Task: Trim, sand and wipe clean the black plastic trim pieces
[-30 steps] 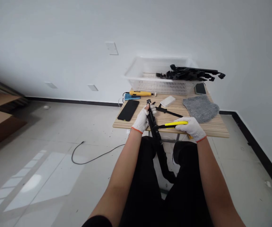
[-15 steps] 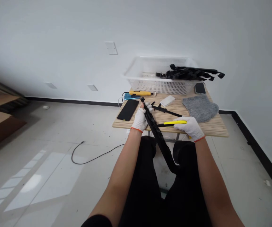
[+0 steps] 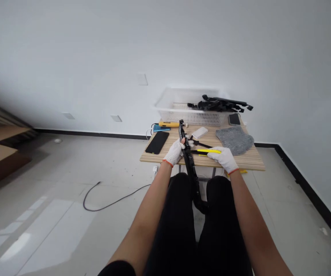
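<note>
My left hand [image 3: 175, 151], in a white glove with an orange cuff, is closed around the upper part of a long black plastic strip [image 3: 190, 165]. The strip slants down past the table's front edge, its lower end between my knees. In my gloved right hand [image 3: 225, 158] is a yellow-and-black utility knife [image 3: 208, 151], gripped by its handle and pointing left. The knife's tip meets or lies very near the strip's right side; I cannot tell whether it touches. Just behind the knife lies a black caliper-like tool [image 3: 201, 143], partly hidden.
On the wooden table [image 3: 150, 157] lie a black phone [image 3: 157, 142], a yellow pen-shaped tool [image 3: 168, 124], a white block [image 3: 200, 132], a grey cloth [image 3: 234, 140] and a small dark device [image 3: 234, 119]. A white basket [image 3: 188, 116] behind holds several black strips [image 3: 223, 104]. A cable [image 3: 116, 201] lies on the floor.
My left hand now sits lower along the strip, with more of its top end showing above. The strip stands more upright. The view has tilted up slightly; the knife stays in my right hand.
</note>
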A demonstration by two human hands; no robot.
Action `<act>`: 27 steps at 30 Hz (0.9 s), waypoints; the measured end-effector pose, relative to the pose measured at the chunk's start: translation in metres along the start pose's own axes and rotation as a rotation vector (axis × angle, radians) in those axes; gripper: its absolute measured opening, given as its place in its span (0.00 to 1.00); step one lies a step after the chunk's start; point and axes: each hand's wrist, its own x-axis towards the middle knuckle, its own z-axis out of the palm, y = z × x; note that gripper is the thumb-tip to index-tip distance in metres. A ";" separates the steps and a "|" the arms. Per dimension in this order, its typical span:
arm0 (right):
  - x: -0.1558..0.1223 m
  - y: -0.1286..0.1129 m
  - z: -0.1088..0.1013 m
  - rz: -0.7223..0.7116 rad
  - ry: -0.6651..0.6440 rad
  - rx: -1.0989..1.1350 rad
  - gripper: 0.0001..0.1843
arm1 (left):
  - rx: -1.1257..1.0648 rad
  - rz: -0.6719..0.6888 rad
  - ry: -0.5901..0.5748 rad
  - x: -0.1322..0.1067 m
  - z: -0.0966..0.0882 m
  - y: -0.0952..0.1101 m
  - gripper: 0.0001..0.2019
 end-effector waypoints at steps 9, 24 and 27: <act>0.009 0.000 0.002 -0.046 0.113 0.169 0.23 | 0.066 -0.070 0.011 0.007 0.000 -0.002 0.12; 0.014 0.004 0.003 -0.025 0.110 0.092 0.27 | 0.041 -0.043 0.001 0.006 0.005 0.001 0.15; 0.014 0.002 0.002 -0.028 0.124 0.071 0.28 | 0.027 -0.027 0.010 0.006 0.004 0.003 0.16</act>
